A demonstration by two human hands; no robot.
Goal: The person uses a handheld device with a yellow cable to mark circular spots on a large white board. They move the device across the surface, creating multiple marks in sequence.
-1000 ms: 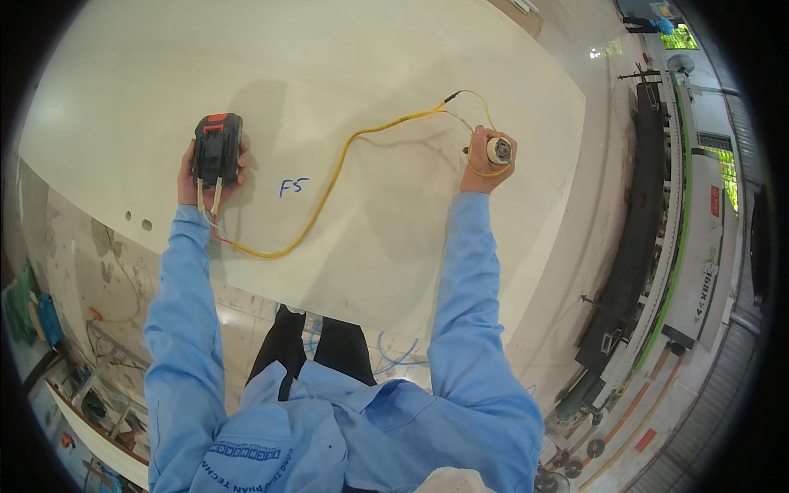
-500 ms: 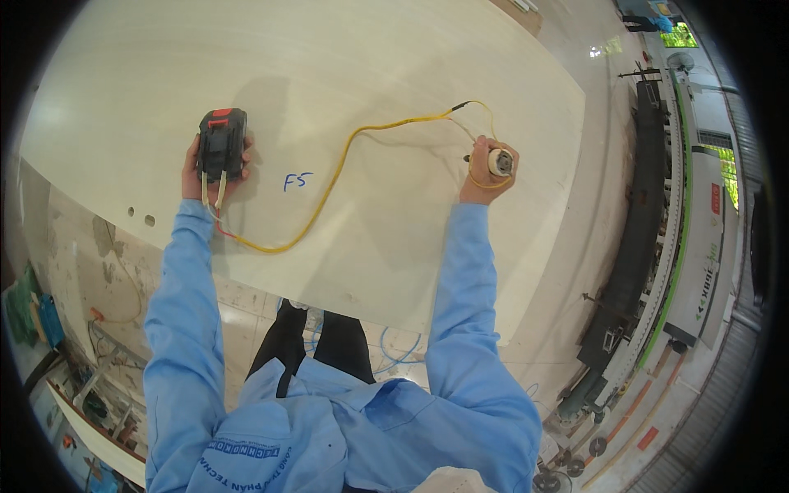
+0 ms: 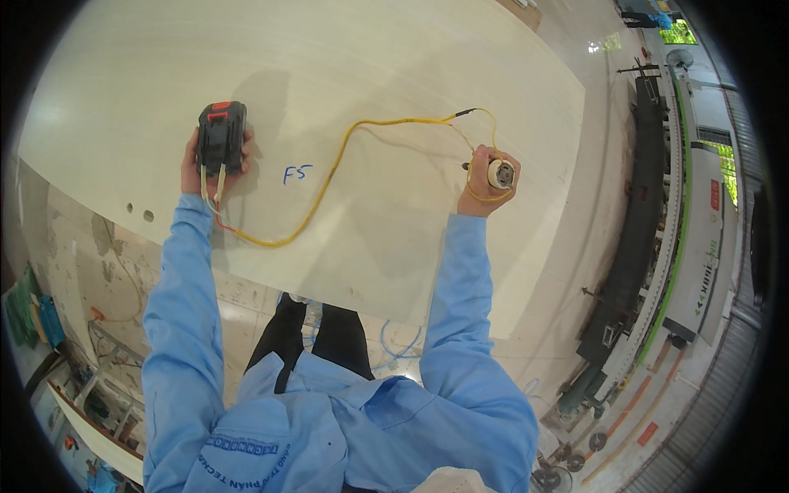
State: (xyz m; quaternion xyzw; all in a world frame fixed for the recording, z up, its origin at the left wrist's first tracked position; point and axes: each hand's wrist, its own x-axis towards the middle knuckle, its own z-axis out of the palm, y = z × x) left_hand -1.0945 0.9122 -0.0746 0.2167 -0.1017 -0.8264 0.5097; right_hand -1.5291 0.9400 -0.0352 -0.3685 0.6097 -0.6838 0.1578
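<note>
My left hand (image 3: pixel 191 171) is wrapped round a black and red power tool battery pack (image 3: pixel 220 146), held over the pale board (image 3: pixel 394 263). Two light-coloured connectors (image 3: pixel 212 182) sit at the pack's near end. From them a yellow cable (image 3: pixel 330 174) curves across the board to the right, where it splits into thin wires near a black-taped spot (image 3: pixel 465 112). My right hand (image 3: pixel 483 197) grips a small cylindrical part that looks like a motor (image 3: pixel 500 173), its round end facing up. Thin yellow wire loops around that hand and the part.
Blue handwriting (image 3: pixel 297 174) marks the board, and two small holes (image 3: pixel 148 216) pierce its left side. A long machine (image 3: pixel 649 246) with a green strip stands on the right. Blue hose (image 3: pixel 401 349) lies on the floor near my legs. Frames and tools (image 3: pixel 99 386) are at the lower left.
My right hand with the motor-like part has come slightly nearer to me. The battery pack in my left hand has shifted slightly away from me. Both grips are unchanged.
</note>
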